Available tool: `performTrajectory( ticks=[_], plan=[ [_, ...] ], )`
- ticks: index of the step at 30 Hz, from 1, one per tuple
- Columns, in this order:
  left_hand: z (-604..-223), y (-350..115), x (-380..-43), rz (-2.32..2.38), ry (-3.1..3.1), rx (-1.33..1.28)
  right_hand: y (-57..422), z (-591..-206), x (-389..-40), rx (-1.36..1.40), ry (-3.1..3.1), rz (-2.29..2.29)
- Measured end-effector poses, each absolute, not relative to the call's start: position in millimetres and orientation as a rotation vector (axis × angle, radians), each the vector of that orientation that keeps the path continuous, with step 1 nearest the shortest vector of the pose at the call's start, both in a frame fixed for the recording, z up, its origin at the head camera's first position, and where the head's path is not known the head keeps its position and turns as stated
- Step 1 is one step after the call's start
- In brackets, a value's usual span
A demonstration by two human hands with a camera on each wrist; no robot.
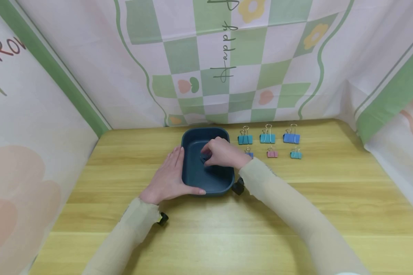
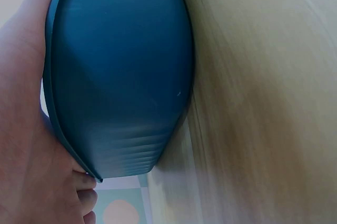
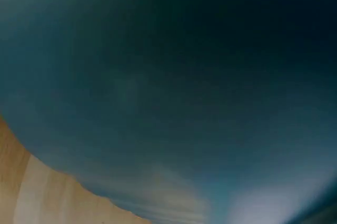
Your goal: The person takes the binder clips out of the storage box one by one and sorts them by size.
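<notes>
A dark blue rectangular plastic container (image 1: 206, 185) stands on the table, and its outer wall (image 2: 121, 66) fills much of the left wrist view. My left hand (image 1: 169, 177) rests against its left side with straight fingers, the thumb lying over the near rim. Inside the container, my right hand (image 1: 223, 153) has thumb and fingers bent together around a small dark thing (image 1: 204, 157), whose kind is too dark to make out. The right wrist view is nearly filled by the blurred container wall (image 3: 131, 129); no fingers show clearly there.
Right of the container, binder clips stand in two rows. Behind are two teal clips (image 1: 245, 139) and a blue one (image 1: 291, 138); in front are a small blue clip (image 1: 249, 154) partly behind my right wrist, a pink clip (image 1: 272, 154) and a teal clip (image 1: 296, 154). Patterned cloth (image 1: 213, 57) borders the table.
</notes>
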State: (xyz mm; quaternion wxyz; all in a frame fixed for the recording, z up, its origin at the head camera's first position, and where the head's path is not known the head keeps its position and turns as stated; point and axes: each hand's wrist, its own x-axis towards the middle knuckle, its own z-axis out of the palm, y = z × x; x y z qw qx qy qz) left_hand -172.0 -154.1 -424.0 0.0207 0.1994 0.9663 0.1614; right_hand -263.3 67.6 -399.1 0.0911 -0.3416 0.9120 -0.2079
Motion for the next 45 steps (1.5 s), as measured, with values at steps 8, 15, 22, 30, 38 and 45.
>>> performTrajectory(
  ticks=[8,15,22,30,38,45],
  plan=[
    [-422,-153,-173,0.504,2.994,0.628,64,-406,-266,-1.063,2.725,-0.548],
    [-422,-153,-173,0.500,2.995,0.624,60,-411,-266,-1.109,2.771,-0.511],
    [-422,-153,-173,0.502,2.998,0.628,57,-413,-264,-1.149,2.780,-0.515],
    [-424,-153,-173,0.481,3.000,0.630,62,-407,-263,-1.186,2.804,-0.620],
    [-424,-152,-171,0.499,2.990,0.608,72,-393,-259,-1.234,2.867,-0.658],
    [-422,-152,-171,0.474,2.990,0.596,81,-383,-253,-1.204,2.876,-0.718]
  ],
)
